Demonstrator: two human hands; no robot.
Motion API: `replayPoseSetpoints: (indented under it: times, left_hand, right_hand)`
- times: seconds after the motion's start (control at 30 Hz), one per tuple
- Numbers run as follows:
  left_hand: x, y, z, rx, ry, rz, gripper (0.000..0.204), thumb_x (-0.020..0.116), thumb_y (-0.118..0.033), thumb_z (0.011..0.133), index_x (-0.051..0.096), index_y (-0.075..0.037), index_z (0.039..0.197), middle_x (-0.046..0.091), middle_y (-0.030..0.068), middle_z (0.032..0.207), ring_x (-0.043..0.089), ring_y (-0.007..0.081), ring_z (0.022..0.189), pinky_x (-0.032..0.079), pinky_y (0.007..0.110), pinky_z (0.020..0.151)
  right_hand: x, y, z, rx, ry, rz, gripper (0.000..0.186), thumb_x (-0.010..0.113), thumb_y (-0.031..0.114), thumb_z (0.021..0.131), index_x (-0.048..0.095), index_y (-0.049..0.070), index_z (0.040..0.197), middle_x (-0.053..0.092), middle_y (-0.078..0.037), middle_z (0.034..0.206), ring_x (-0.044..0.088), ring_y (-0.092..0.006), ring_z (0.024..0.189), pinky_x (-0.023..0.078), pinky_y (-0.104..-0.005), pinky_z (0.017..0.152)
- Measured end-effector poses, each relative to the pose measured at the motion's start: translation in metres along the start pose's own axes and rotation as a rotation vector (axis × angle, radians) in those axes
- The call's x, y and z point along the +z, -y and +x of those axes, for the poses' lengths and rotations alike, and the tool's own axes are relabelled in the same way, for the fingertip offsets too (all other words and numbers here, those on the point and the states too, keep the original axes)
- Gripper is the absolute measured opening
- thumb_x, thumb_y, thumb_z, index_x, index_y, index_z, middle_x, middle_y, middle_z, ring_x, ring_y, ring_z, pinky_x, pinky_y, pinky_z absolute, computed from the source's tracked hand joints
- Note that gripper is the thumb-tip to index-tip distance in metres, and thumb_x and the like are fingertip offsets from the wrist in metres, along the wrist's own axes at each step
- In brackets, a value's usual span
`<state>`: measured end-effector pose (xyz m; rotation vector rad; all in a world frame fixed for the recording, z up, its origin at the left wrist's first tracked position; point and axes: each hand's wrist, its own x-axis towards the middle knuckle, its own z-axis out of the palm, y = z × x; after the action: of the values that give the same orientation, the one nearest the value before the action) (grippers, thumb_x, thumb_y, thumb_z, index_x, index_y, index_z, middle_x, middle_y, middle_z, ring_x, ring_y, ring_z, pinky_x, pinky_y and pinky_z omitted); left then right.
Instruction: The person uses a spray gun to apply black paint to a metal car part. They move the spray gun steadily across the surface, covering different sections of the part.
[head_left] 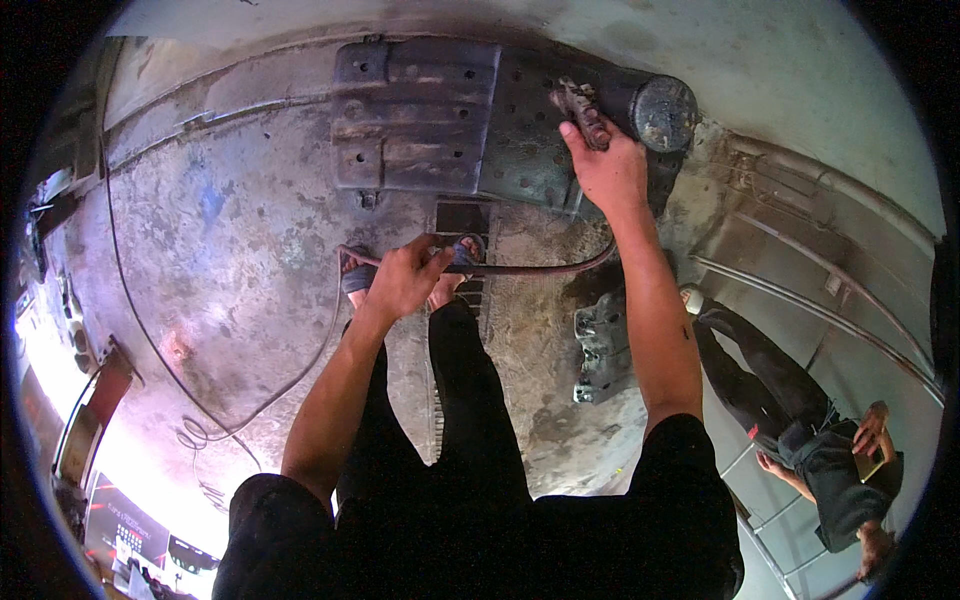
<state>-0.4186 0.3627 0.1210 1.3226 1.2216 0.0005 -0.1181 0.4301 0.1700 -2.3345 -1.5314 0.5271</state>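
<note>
My right hand (610, 170) is closed around a grimy brown handheld tool (582, 112), perhaps a spray gun; its exact kind is unclear. The tool is over a large dark ribbed panel (420, 120) with small holes, close to a round capped cylinder (665, 112) at the panel's right end. A reddish-brown hose (540, 269) runs from behind my right forearm to my left hand (405, 278). That hand's fingers are wrapped round the hose, above my sandalled feet. Whether the hose joins the tool is hidden by my right arm.
Below my right forearm lies a dark lumpy metal part (600, 345). A floor grate (462, 215) sits near my feet. The thin hose (290, 385) trails in loops at left. Metal pipes (800, 300) line the right wall, where another person (800, 420) stands.
</note>
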Motion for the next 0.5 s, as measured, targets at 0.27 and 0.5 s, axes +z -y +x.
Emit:
replayPoseSetpoints:
  times: [0.27, 0.5]
  left_hand:
    - [-0.036, 0.018, -0.015, -0.012, 0.004, 0.006, 0.043, 0.058, -0.033, 0.098, 0.062, 0.002, 0.122, 0.072, 0.0202, 0.096, 0.07, 0.0258, 0.083, 0.052, 0.036, 0.076]
    - [-0.068, 0.047, -0.036, -0.007, -0.115, -0.042, 0.04, 0.062, -0.033, 0.095, 0.064, 0.0, 0.117, 0.069, 0.0267, 0.087, 0.07, 0.038, 0.085, 0.052, 0.042, 0.075]
  right_hand:
    - [0.018, 0.031, -0.006, 0.036, 0.005, 0.073, 0.044, 0.074, 0.04, 0.087, 0.072, 0.003, 0.109, 0.073, -0.02, 0.092, 0.072, -0.0352, 0.091, 0.054, -0.0398, 0.079]
    - [0.044, 0.085, -0.013, 0.001, 0.055, 0.166, 0.047, 0.074, 0.042, 0.086, 0.071, 0.002, 0.111, 0.073, -0.02, 0.097, 0.071, -0.0334, 0.094, 0.053, -0.0389, 0.081]
